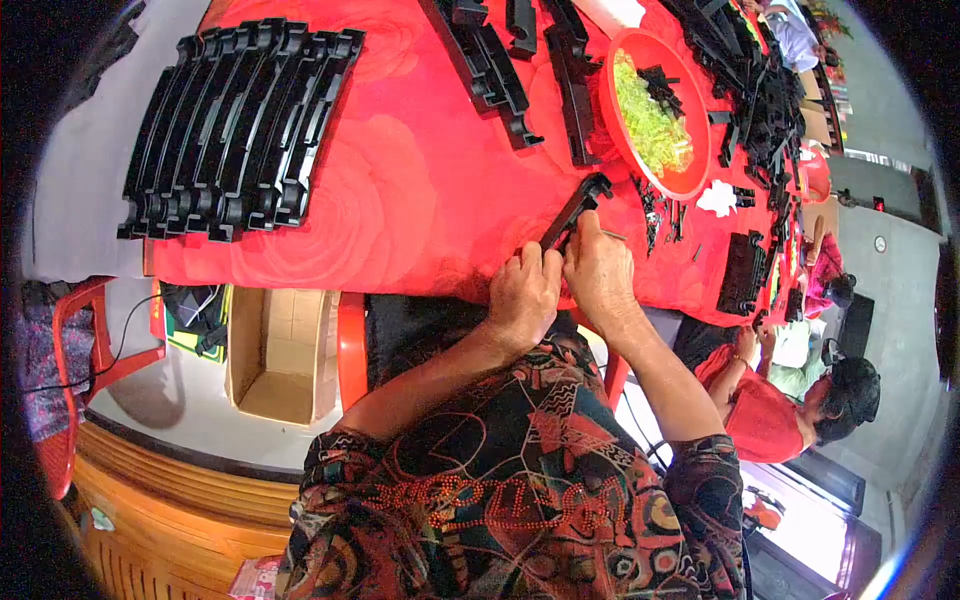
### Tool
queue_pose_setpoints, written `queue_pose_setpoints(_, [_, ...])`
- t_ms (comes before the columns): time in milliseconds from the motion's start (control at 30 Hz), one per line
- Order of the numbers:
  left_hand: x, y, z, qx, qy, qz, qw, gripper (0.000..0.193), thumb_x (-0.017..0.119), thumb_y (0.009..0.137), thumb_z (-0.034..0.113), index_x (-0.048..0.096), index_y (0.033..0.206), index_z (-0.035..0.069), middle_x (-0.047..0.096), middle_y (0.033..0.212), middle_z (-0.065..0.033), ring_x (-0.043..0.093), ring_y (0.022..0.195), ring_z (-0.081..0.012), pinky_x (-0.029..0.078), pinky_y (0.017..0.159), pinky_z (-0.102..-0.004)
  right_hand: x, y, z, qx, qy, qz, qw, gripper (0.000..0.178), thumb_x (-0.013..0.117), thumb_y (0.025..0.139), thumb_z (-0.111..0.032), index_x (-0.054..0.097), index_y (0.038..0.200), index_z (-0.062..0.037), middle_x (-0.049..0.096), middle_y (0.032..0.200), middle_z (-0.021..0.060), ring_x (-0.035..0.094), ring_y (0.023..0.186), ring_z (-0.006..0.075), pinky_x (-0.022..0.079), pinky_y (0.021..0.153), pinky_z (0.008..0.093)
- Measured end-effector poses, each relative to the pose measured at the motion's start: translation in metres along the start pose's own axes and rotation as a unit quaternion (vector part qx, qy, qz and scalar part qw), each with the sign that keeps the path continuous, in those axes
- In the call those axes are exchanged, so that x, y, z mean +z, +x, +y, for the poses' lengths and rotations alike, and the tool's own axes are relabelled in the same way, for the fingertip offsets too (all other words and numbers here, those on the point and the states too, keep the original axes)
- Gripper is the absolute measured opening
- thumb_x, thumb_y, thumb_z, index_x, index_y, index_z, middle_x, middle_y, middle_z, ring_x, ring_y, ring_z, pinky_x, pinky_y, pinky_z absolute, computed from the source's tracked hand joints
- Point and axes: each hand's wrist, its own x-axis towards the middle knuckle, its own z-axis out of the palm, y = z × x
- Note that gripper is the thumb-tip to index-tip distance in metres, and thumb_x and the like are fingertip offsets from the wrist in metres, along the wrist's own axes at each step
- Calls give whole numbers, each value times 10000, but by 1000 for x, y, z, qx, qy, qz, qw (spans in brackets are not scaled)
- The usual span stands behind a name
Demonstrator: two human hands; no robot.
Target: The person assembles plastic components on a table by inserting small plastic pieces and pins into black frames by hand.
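A long black plastic strip [574,214] with a notched end is held at the near edge of the red-covered table. My left hand [525,300] is closed on its near end. Right beside it, my right hand [600,268] is closed against the strip, fingers bent; a thin sliver pokes out by its knuckles, too small to name. Just past my hands stands a red bowl [613,135] of yellow-green small pieces, with some black parts on top. Small black bits [655,222] lie by the bowl's near side.
Several similar black strips [240,130] lie in a row at far left; more long black pieces [485,75] lie ahead. Black parts [765,110] pile up at right, near a white crumpled tissue [717,198]. A person in red [765,410] works at right. An open cardboard box [283,355] sits below the table.
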Motion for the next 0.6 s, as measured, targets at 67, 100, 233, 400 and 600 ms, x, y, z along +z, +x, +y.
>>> queue_pose_setpoints(67, [0, 0, -4, 0, -12, 5, 1000, 274, 566, 734, 88, 503, 996, 42, 480, 804, -89, 557, 671, -250, 489, 582, -350, 1, 3, -2, -29, -24, -26, 999, 246, 607, 758, -108, 428, 906, -29, 606, 671, 229, 613, 627, 420, 472, 538, 522])
queue_pose_setpoints(100, [-2, 1, -1, -2, -14, 6, 1000, 274, 566, 734, 88, 503, 996, 42, 480, 804, -89, 557, 671, -250, 489, 582, -350, -1, 3, 0, -31, -27, -28, 999, 246, 607, 758, -108, 428, 906, -29, 606, 671, 229, 613, 627, 420, 472, 538, 522])
queue_pose_setpoints(233, [0, 2, 7, -40, -13, 39, 998, 329, 564, 723, 81, 520, 1036, -11, 485, 826, -107, 561, 686, -253, 490, 595, -348, -4, -1, 0, -34, -30, -26, 999, 229, 610, 749, -86, 435, 886, -31, 606, 681, 229, 613, 630, 416, 475, 542, 516])
queue_pose_setpoints(400, [-1, 0, 1, -27, -4, -1, 1000, 473, 617, 709, 121, 505, 1129, -65, 473, 844, -133, 562, 745, -273, 485, 624, -342, -5, 5, 7, -66, -7, -16, 998, 232, 629, 744, -88, 460, 896, -43, 610, 685, 221, 614, 636, 410, 479, 562, 505])
queue_pose_setpoints(600, [-1, 0, -3, -17, -66, 7, 998, 422, 599, 711, 94, 511, 1086, -79, 485, 857, -157, 567, 759, -308, 485, 628, -376, -4, 10, 15, -62, 33, -34, 997, 198, 631, 769, -106, 490, 897, -51, 597, 654, 220, 609, 651, 412, 474, 572, 504])
